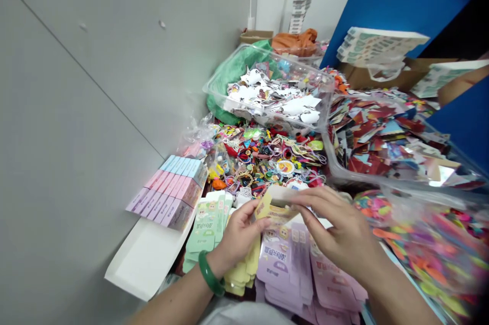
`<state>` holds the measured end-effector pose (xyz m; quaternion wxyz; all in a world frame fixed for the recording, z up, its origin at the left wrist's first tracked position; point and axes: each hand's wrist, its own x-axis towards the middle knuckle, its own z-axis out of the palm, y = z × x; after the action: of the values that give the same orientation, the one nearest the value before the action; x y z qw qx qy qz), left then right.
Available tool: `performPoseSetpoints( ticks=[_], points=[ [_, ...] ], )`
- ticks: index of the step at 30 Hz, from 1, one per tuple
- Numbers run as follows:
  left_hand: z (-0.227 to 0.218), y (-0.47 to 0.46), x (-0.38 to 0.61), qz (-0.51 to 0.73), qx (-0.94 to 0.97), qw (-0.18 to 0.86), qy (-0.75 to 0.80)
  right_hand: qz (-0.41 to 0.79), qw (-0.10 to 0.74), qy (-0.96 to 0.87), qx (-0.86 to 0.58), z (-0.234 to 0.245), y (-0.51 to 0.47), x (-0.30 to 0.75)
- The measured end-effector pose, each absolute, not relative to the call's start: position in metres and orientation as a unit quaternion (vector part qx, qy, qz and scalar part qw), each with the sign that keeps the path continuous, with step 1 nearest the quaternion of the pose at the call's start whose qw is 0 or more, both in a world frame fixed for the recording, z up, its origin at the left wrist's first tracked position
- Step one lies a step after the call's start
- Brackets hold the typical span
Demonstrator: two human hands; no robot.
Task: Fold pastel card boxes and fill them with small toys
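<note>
A small yellow cardboard box is held up in front of me; its end appears to be open. My left hand, with a green bangle on the wrist, pinches the box's left side between thumb and fingers. From the other side, my right hand grips the upper right edge, its fingers partly hiding the box. Flat printed cartons lie in stacks beneath the hands: green cartons, yellow cartons, purple cartons and pink cartons.
On the left, a white tray bears rows of finished-looking boxes. Ahead lies a heap of small trinkets. Behind it stands a clear bin of white cut-outs; another bin holds cards. Bagged colourful pieces sit at right.
</note>
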<state>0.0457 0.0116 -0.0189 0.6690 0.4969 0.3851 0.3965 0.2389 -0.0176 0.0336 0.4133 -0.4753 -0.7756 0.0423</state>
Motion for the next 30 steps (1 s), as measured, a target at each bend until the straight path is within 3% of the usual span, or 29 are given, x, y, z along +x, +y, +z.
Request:
performPoseSetpoints(
  ticks=[5,11,19,25,30],
  points=[
    [-0.016,0.013,0.041,0.383,0.523,0.65,0.396,0.051,0.29,-0.825,-0.483,0.028,-0.025,0.243],
    [-0.013,0.017,0.035,0.331,0.58,0.64,0.379,0.06,0.235,-0.823,-0.513,0.029,-0.024,0.252],
    [-0.016,0.014,0.038,0.329,0.58,0.643,0.376,0.151,0.339,-0.744,-0.555,0.032,-0.023,0.252],
    [-0.02,0.01,0.042,0.349,0.588,0.62,0.383,0.117,0.405,-0.684,-0.595,0.02,-0.023,0.232],
    [-0.019,0.006,0.038,0.314,0.661,0.563,0.383,0.102,0.267,-0.743,-0.605,0.008,-0.021,0.237]
  ],
)
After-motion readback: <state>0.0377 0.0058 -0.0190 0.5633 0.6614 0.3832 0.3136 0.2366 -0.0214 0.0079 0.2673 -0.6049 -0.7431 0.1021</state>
